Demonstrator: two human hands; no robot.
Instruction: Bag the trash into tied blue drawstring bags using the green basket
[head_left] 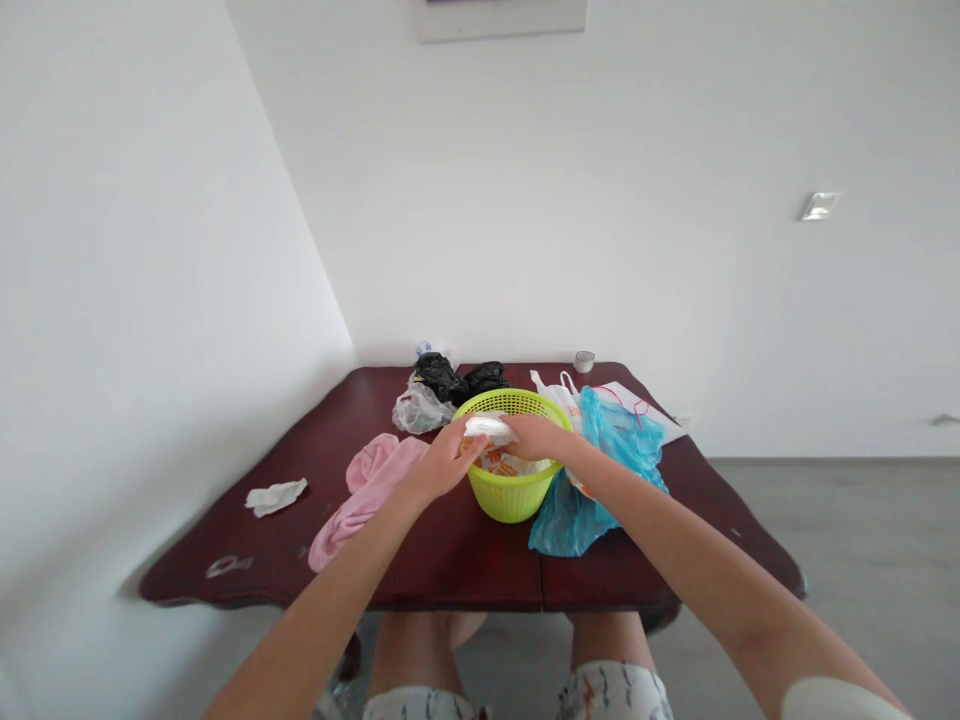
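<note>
A yellow-green plastic basket (511, 498) with a perforated rim stands near the middle of the dark red table. Over its opening, my left hand (452, 458) grips the left side of a white plastic bag with orange print (489, 430), thumb in front. My right hand (531, 438) is closed on the bag's right side, its fingertips partly hidden behind the rim and the bag. White and orange material shows inside the basket below my hands. How the bag is folded I cannot make out.
Left of the basket lie a pink cloth (367, 500) and a crumpled white tissue (276, 497). Black plastic bags (441, 377) and a clear bag (421, 408) are behind it. At right are a blue plastic bag (626, 435), a white handled bag (556, 392) and a small cup (583, 362).
</note>
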